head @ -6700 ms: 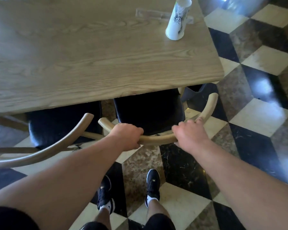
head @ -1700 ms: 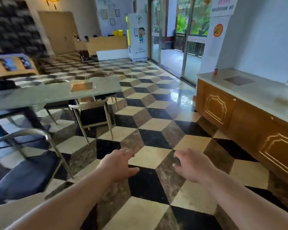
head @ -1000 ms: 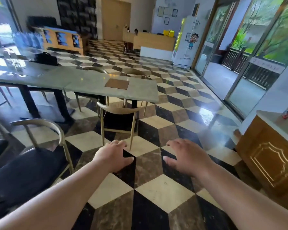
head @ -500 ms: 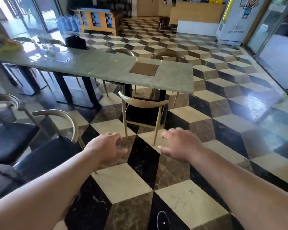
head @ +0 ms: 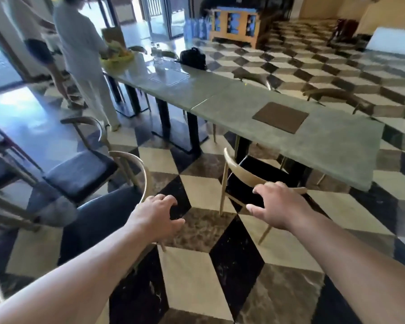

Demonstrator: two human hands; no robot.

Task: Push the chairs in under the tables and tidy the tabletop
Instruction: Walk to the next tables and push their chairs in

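Observation:
A wooden chair (head: 241, 173) with a black seat stands at the near side of a long grey-green table (head: 332, 146), its seat partly under the top. A brown mat (head: 280, 116) lies flat on that table. My right hand (head: 275, 208) hovers just in front of the chair's curved backrest, fingers spread, holding nothing. My left hand (head: 159, 216) is stretched out over the floor to the left of the chair, fingers loosely bent and empty. Both hands are apart from the chair.
Two dark-seated chairs (head: 80, 171) stand pulled out at the left. A second joined table (head: 173, 85) carries a black bag (head: 193, 58), bottles and a yellow item. Two people (head: 84, 50) stand at its far end. More chairs (head: 337, 97) sit behind the table. Checkered floor all around.
My view has swung left and closer to the grey-green table and its chair. Both empty hands have come nearer the chair's backrest. Two people have come into view at the far left.

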